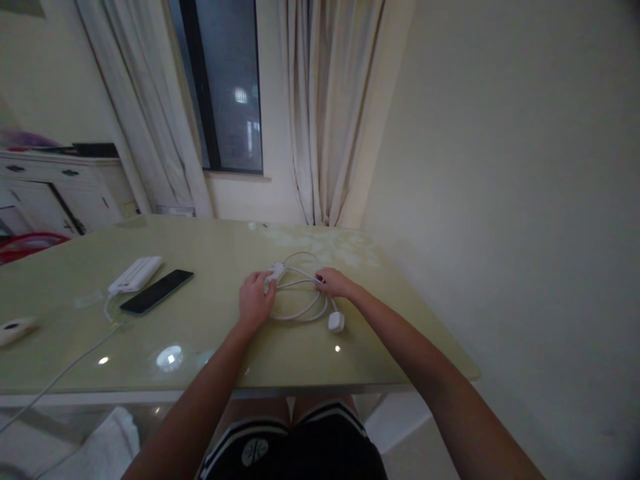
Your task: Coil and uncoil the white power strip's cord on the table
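A white extension cord (pixel 299 317) lies in loose loops on the table before me. My left hand (pixel 257 298) is closed around the near end of its small white socket block (pixel 278 269), at the left side of the loops. On the right, my right hand (pixel 331 281) pinches the gathered cable strands between thumb and fingers. The white plug (pixel 337 321) rests on the tabletop just below my right hand, at the end of a short length of cable. My fingers partly hide the socket block and the strands.
Left of my hands lie a dark phone (pixel 157 292) and a white power strip (pixel 135 275), whose cable (pixel 75 363) runs over the front edge of the glossy table (pixel 220 247). A white object (pixel 16 329) sits far left. The wall (pixel 500 200) borders the right side.
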`<action>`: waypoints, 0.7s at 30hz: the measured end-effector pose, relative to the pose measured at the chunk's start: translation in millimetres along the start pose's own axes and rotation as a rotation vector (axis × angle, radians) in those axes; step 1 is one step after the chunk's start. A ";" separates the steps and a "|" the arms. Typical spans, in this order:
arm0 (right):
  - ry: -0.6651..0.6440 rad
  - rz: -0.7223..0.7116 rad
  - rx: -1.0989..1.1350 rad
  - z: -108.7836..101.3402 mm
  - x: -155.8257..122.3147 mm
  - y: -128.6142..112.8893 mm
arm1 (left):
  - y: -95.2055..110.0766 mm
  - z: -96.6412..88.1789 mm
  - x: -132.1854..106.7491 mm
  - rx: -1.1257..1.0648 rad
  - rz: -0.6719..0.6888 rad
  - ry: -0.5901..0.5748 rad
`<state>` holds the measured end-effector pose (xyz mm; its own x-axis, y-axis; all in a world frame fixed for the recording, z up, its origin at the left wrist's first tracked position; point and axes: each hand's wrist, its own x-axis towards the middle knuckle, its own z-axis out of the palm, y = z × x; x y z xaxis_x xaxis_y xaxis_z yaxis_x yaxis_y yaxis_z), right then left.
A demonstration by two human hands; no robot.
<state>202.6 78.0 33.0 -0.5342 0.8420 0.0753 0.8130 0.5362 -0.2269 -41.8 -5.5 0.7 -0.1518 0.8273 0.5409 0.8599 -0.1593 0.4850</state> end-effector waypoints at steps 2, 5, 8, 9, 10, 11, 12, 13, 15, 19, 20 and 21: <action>-0.010 -0.057 0.014 -4.1 -5.7 2.5 | -10.3 -0.2 3.4 0.102 -0.094 -0.021; -0.004 -0.149 0.061 -8.5 -12.7 4.6 | -19.2 -0.1 5.3 0.166 -0.129 -0.153; 0.040 -0.207 0.120 -12.0 -17.1 5.2 | -21.3 0.1 7.9 0.118 -0.094 -0.222; 0.047 -0.203 0.147 -13.2 -17.9 5.6 | -21.6 -0.1 9.5 0.080 -0.105 -0.212; 0.047 -0.187 0.182 -14.4 -18.5 6.3 | -22.1 -0.5 11.4 0.035 -0.134 -0.189; 0.043 -0.164 0.222 -15.7 -18.7 7.6 | -23.0 -0.9 13.7 -0.015 -0.177 -0.154; 0.042 -0.137 0.262 -17.0 -18.8 9.2 | -24.5 -1.5 16.1 -0.063 -0.225 -0.108; 0.044 -0.110 0.297 -18.4 -18.7 11.4 | -26.6 -2.2 18.5 -0.105 -0.267 -0.055; 0.069 -0.053 0.346 -21.2 -18.1 16.7 | -32.5 -3.5 22.7 -0.149 -0.315 0.050; 0.173 0.153 0.575 -28.5 -17.8 29.1 | -43.4 -4.0 26.2 -0.077 -0.338 0.156; 0.210 0.225 0.670 -31.0 -18.1 32.2 | -44.8 -3.6 25.9 -0.053 -0.350 0.155; 0.245 0.291 0.756 -33.8 -18.4 35.2 | -45.4 -2.9 25.3 -0.035 -0.364 0.148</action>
<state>248.9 83.4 56.4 -0.1910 0.9763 0.1019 0.4898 0.1848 -0.8520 -86.1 21.1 -5.7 -0.5148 0.7466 0.4215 0.7202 0.1099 0.6851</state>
